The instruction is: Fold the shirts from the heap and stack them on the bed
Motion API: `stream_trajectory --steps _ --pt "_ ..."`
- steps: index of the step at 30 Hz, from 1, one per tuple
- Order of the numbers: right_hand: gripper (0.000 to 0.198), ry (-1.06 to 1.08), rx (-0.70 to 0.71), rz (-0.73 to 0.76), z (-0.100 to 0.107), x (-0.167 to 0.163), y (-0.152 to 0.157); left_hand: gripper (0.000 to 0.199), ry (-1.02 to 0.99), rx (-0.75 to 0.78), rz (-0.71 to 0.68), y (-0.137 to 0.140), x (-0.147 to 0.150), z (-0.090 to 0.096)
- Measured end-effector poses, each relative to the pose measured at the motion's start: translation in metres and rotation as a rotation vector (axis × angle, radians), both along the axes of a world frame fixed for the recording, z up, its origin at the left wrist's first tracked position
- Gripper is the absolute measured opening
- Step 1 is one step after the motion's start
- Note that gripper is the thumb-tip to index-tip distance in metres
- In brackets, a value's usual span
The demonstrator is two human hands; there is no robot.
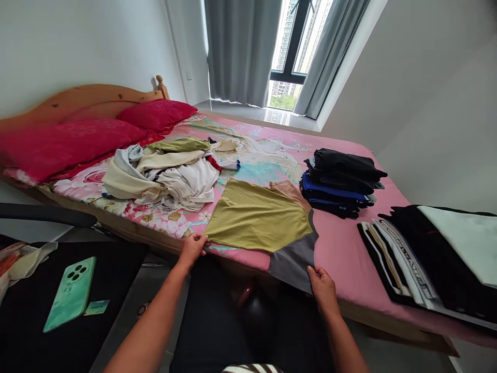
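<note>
Olive green covers most of the garment spread near the front edge of the bed, its near side reaching out over that edge between the person's two hands. Both arms come up from the bottom of the view, well apart, framing the dark-clothed lap.

The left forearm slants up and to the right, and the left hand is at the garment's near left corner, back of the hand uppermost. Its fingers are drawn together and pinch the olive edge, thumb against fingertips. The right forearm rises from the lower right, leaning left, and the right hand meets the near right corner. There the fingers are closed on the border of a dark grey panel (it looks like part of the same piece, as does the tan panel at the far right).

Just beyond the garment, to the left, lies a loose heap of clothes, mostly cream and white. To the right stand a dark folded stack and, nearer the person, a black-and-white folded pile.
</note>
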State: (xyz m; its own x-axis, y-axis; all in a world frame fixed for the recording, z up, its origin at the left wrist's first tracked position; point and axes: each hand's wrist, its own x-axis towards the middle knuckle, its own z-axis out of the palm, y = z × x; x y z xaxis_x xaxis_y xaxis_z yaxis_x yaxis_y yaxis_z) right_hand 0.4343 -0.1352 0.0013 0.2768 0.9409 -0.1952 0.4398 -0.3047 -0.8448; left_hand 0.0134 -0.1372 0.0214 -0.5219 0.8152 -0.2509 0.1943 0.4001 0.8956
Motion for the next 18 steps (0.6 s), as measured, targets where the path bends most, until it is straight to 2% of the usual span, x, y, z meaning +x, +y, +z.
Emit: stream_trajectory --steps 4,7,11,16,18 --pt "0.046 -0.056 -0.014 0.002 0.005 -0.003 -0.001 0.031 -0.051 0.007 -0.004 -0.003 0.001 -0.003" --pt "0.044 -0.064 0.007 0.009 0.011 -0.007 -0.004 0.030 0.006 0.001 0.010 0.001 0.001 -0.004" --pt "0.042 -0.076 -0.001 -0.018 0.015 -0.006 -0.009 0.023 0.195 0.020 -0.006 0.001 -0.001 -0.004" --pt "0.041 -0.155 -0.122 0.032 0.007 0.016 -0.012 0.027 0.578 -0.120 -0.094 -0.019 -0.005 -0.005" --pt "0.043 -0.197 -0.113 0.023 0.008 0.025 -0.008 0.027 0.661 -0.078 -0.111 -0.024 -0.011 -0.005"
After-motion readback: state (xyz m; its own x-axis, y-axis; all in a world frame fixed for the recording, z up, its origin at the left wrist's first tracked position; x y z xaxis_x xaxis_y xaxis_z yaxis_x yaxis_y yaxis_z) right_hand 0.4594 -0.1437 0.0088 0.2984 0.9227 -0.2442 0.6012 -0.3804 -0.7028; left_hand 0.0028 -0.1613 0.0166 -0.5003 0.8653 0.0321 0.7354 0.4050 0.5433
